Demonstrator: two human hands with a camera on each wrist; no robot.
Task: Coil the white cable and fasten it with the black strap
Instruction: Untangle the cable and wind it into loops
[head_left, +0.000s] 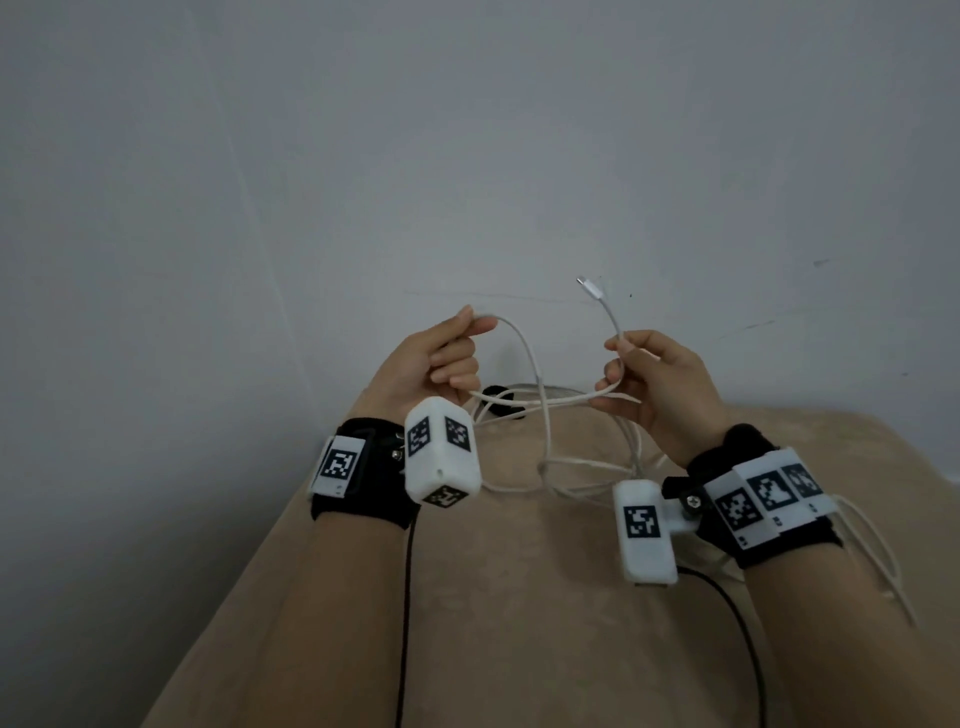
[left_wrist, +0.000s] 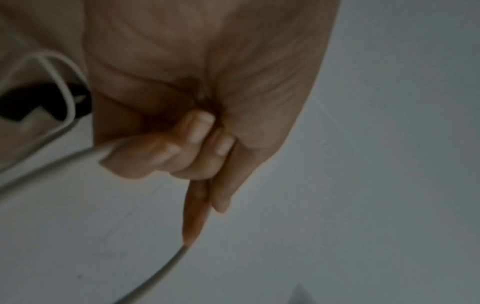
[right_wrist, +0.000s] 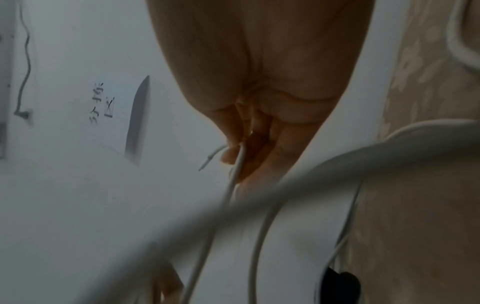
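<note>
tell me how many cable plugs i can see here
1: the plug sticks up above the right hand, which pinches the white cable just below it. The other end may be hidden in the left hand.

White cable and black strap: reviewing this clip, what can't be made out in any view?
- Black strap: head view, cable loops cross it and the left hand covers part; wrist views show a dark blur only.
- White cable, far end: head view, it runs behind the right hand toward the right edge.
- Left fingers' hold on the cable: left wrist view, blurred.
- Loop count: strands overlap on the beige surface.
</note>
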